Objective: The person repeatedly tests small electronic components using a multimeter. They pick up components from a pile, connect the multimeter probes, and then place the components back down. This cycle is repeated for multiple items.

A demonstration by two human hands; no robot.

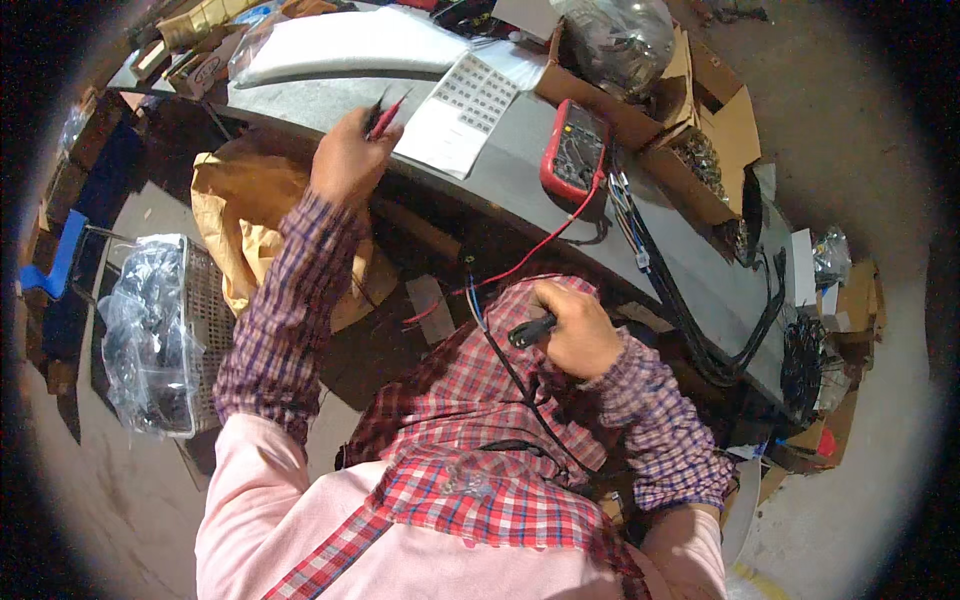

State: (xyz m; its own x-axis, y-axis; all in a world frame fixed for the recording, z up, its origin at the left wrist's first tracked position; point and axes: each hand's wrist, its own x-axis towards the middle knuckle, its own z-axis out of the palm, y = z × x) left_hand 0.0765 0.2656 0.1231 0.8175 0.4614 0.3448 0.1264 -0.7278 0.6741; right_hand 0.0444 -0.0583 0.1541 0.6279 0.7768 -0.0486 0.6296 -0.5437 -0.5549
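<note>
Above the near edge of the grey table, my left hand (350, 155) is closed around a pair of multimeter probes (378, 122), one red and one black, tips pointing away from me. Over my lap, my right hand (578, 330) grips a black plug (532, 331). A black cable (505, 365) lies across my checked apron, its thin coloured wires (474, 297) fanning out toward the table edge. Whether it joins the plug is hard to see. The red-cased multimeter (575, 150) rests on the table, and its red lead (545, 245) hangs down toward my lap.
A sheet of labels (460, 115) lies beside the multimeter. Black cables (690, 320) run along the table's right side near cardboard boxes (690, 170) of small parts. Below left are a brown paper bag (235, 215) and a basket (203, 340) holding plastic-wrapped things.
</note>
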